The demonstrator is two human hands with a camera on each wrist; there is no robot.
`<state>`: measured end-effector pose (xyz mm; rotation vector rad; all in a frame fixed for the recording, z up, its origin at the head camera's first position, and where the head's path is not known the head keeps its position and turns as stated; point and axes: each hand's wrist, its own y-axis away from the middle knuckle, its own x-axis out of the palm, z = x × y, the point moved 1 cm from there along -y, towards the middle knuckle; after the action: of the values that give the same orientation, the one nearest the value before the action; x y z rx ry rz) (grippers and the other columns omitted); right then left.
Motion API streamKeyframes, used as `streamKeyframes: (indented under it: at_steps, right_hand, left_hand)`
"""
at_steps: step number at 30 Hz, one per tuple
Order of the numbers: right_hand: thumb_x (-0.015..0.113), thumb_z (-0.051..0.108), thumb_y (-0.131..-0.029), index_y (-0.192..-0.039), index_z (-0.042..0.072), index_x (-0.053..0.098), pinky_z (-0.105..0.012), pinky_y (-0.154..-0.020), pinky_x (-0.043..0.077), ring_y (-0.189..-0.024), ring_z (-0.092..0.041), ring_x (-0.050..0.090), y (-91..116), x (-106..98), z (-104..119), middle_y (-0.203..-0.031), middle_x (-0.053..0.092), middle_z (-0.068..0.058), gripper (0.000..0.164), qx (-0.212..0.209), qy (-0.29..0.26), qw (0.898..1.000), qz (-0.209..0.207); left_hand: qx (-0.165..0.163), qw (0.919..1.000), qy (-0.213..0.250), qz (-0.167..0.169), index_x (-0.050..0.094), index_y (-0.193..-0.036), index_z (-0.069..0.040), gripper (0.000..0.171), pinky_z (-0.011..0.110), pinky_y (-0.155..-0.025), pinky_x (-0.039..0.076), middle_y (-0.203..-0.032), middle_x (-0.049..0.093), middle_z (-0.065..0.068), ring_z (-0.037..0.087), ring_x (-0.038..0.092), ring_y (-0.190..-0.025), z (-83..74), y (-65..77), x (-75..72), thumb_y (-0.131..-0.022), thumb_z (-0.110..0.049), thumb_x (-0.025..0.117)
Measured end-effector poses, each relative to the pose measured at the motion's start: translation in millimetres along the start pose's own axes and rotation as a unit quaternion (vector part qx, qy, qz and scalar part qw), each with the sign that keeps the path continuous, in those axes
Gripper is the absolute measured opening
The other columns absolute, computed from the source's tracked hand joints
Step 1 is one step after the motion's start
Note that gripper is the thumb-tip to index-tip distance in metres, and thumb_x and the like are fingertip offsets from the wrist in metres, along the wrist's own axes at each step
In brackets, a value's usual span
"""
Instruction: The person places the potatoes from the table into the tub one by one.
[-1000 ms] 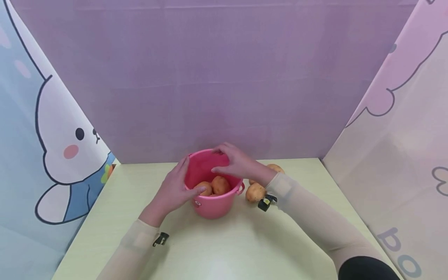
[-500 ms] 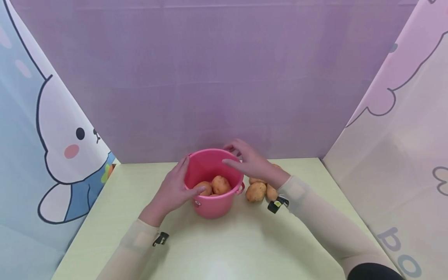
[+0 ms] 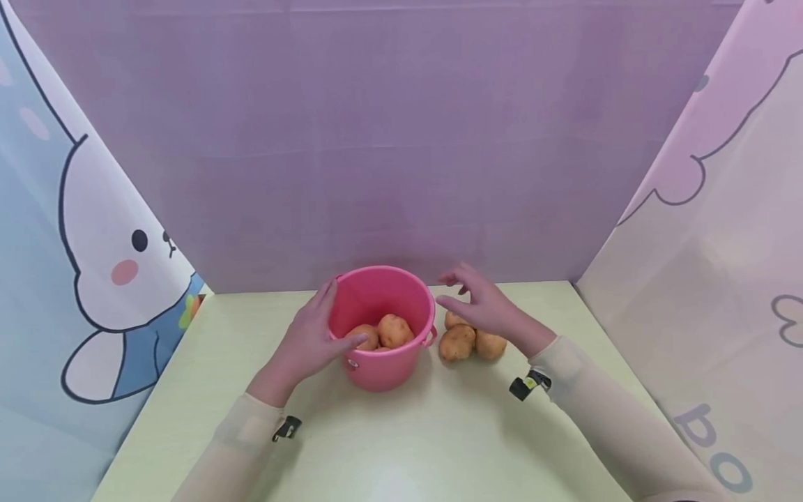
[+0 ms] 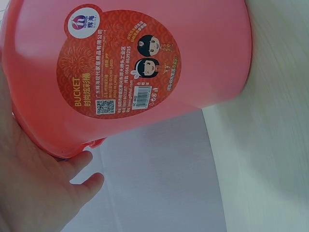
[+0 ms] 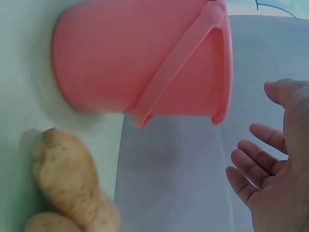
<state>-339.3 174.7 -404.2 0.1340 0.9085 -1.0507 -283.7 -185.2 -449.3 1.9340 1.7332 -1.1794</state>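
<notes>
My empty, loose-fingered right hand (image 3: 486, 305) is nearer the potatoes (image 3: 457, 344), seemingly above them, right of the pink bucket (image 3: 381, 369) my left hand (image 3: 309, 341) touches.

The head view looks ahead and down from high up; both wrist views, close and tipped sideways, share the round pink plastic bucket (image 3: 384, 371) in their upper halves.

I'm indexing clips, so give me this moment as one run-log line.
left hand: touching bucket | right hand: empty, off bucket | bucket: upright, potatoes inside | table: loose potatoes
</notes>
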Motion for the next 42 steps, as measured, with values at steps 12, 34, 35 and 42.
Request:
streamKeyframes:
  at_steps: [12, 34, 35, 42]
  right_hand:
    - [0.077, 0.027, -0.106, -0.138, 0.011, 0.067, -0.057, -0.103, 0.055, -0.124, -0.032, 0.063, 30, -6, -31, -0.136, 0.066, -0.008, 0.037, 0.045, 0.014, 0.999, -0.017]
    - [0.078, 0.009, -0.103, -0.132, 0.0, 0.067, -0.061, -0.091, 0.057, -0.111, -0.045, 0.065, 69, 0, -78, -0.122, 0.067, -0.017, 0.032, -0.007, 0.043, 0.995, -0.091]
    - [0.078, 0.008, -0.103, -0.131, -0.001, 0.067, -0.062, -0.091, 0.057, -0.111, -0.045, 0.065, 70, 1, -79, -0.122, 0.067, -0.018, 0.032, -0.005, 0.043, 0.995, -0.092]
    - [0.078, 0.007, -0.101, -0.129, -0.004, 0.068, -0.068, -0.093, 0.056, -0.111, -0.049, 0.065, 76, 5, -89, -0.123, 0.066, -0.027, 0.032, 0.001, 0.051, 0.994, -0.097]
  left_hand:
    - [0.001, 0.9998, 0.018, -0.001, 0.021, -0.178, -0.017, 0.127, 0.055, -0.094, 0.066, -0.174, 0.037, 0.005, 0.033, 0.045, -0.151, -0.3, 0.2, 0.2, -0.085, -0.076, 0.082]
    - [-0.006, 0.9999, 0.016, 0.004, 0.018, -0.178, -0.013, 0.13, 0.059, -0.097, 0.064, -0.177, 0.034, 0.009, 0.039, 0.043, -0.153, -0.7, 0.6, -0.7, -0.085, -0.077, 0.081]
    - [-0.006, 0.9999, 0.015, 0.004, 0.018, -0.178, -0.013, 0.13, 0.059, -0.097, 0.064, -0.177, 0.033, 0.009, 0.039, 0.042, -0.153, -0.8, 0.7, -0.8, -0.085, -0.077, 0.081]
    - [-0.003, 0.9999, 0.013, 0.002, 0.018, -0.178, -0.014, 0.129, 0.059, -0.097, 0.064, -0.176, 0.034, 0.007, 0.037, 0.043, -0.152, -0.3, 0.8, -0.9, -0.085, -0.077, 0.081]
